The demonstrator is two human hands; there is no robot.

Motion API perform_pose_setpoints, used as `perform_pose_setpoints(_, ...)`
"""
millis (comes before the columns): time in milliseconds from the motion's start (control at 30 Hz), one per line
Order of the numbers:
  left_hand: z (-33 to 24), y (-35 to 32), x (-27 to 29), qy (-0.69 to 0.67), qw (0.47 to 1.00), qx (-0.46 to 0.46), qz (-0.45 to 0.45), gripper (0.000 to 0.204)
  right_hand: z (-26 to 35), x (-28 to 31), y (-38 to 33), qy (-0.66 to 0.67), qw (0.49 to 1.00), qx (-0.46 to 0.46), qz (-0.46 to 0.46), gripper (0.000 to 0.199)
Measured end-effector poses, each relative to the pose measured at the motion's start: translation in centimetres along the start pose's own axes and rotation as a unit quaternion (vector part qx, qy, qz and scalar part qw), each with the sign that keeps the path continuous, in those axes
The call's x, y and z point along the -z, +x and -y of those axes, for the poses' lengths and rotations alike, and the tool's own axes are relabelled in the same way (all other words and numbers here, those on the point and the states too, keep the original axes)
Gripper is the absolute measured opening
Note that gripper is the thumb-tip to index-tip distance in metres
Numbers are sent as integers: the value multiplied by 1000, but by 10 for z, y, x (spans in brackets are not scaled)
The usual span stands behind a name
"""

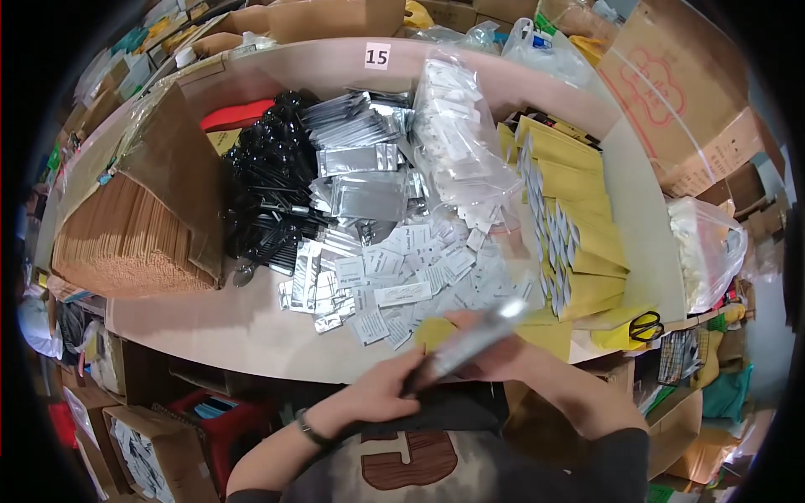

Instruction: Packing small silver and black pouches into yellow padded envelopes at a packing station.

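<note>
My left hand (387, 391) is closed around the dark lower end of a long silver packet (465, 344). The packet slants up to the right and is smeared by motion. Behind it is my right hand (503, 356), its fingers partly hidden, gripping a yellow padded envelope (543, 337) whose other end pokes out between the hands. Small white printed sachets (386, 261) lie scattered just beyond both hands. Silver foil packets (367, 197) are piled behind these, with black glossy long-handled items (272, 168) heaped to their left.
At left, an open cardboard box (142, 239) holds a tight brown stack. A clear bag of white packets (457, 126) lies at the back. Yellow padded envelopes (591, 251) are stacked at right, near black-handled scissors (646, 326). The table's raised rim (327, 60) curves around the back.
</note>
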State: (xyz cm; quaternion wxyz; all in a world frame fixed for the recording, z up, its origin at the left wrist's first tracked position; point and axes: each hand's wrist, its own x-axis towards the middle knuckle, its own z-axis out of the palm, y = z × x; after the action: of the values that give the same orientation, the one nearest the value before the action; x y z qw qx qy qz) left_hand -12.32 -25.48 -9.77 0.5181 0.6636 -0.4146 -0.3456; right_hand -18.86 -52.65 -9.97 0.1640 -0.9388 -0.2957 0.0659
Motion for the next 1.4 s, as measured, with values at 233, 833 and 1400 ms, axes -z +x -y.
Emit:
perform_pose_setpoints(233,12,-26,26,150,953,244,-103,45,48,4,35,36,964,-224,-136,43)
perform_pose_setpoints(833,20,-53,73,351,931,-6,-102,62,35,-11,129,88,968,-186,-141,19)
perform_pose_setpoints(1400,52,-100,117,368,823,117,-416,30,19,-28,211,22,974,-126,-189,18)
